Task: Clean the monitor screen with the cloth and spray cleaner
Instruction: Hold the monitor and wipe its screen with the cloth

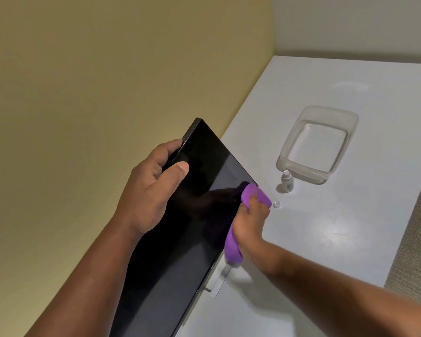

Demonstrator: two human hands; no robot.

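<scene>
Flat black monitor with a glossy dark screen [199,215], standing on a white tabletop [338,227] against a yellowish wall [95,81]; its silver stand foot [219,280] shows below the lower bezel. The person's left hand [151,188] grips the monitor's top edge, fingers curled behind the panel and thumb laid across the front of the screen. The right hand [249,224] clutches a bunched purple microfibre cloth [233,249], fingers closed around it, and presses it against the screen's lower right corner; part of the cloth hangs below the wrist along the bottom bezel. To the right of the monitor, a small clear spray bottle [287,181] stands upright on the tabletop, just beside a clear rectangular plastic container [348,117]. A small clear cap [276,204] lies on the tabletop between the bottle and the cloth.
</scene>
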